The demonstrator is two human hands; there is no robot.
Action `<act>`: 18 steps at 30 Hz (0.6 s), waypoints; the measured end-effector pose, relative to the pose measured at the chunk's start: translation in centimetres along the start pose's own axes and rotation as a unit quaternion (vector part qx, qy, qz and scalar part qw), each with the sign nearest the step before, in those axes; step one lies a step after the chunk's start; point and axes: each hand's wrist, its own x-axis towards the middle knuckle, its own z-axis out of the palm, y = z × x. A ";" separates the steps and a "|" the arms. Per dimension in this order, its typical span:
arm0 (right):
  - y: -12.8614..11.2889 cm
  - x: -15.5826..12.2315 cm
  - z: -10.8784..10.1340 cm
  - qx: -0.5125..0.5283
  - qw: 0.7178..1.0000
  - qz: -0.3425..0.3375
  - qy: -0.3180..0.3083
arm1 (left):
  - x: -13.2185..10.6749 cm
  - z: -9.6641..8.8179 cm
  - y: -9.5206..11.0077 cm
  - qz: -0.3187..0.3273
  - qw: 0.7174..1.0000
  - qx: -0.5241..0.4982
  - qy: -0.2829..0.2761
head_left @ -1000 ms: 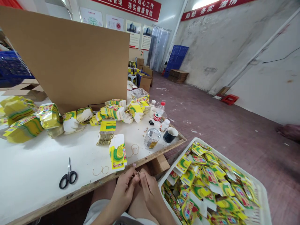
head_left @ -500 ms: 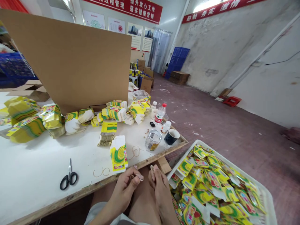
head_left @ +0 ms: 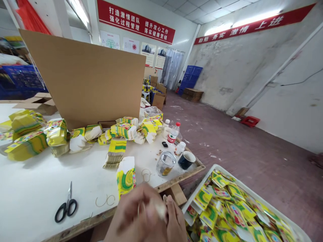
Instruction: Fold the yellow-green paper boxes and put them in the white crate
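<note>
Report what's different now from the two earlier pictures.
The left hand has risen toward the camera and across toward the right hand, overlapping it in view; half a second ago they were apart. Blur hides whether anything was taken or let go. The view has tilted up, showing more of the red wall banners. The scissors, dark cup and water bottle stayed put on the table.

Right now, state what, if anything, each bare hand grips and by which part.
Cannot tell: the left hand is blurred and partly hides the right hand.
</note>
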 end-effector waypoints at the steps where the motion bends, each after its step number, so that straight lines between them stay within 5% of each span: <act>1: -0.1 0.0 -0.1 -0.006 1.000 -0.005 -0.002 | 0.9 0.1 -0.5 0.023 0.999 -0.024 0.001; 6: -0.6 0.4 0.4 -0.142 0.982 -0.084 -0.095 | 6.7 -0.6 -5.9 -0.145 0.974 -0.152 0.084; 10: -1.0 1.2 1.4 -0.251 0.952 -0.109 -0.136 | 9.0 -1.1 -8.5 -0.217 0.957 -0.176 0.075; 14: -1.1 2.1 1.1 -0.198 0.971 -0.057 -0.122 | 11.0 -1.7 -8.1 -0.243 0.948 -0.189 0.079; 18: -0.4 2.7 -0.3 -0.152 0.984 -0.023 -0.089 | 16.3 -2.7 -5.8 -0.194 0.958 -0.186 0.105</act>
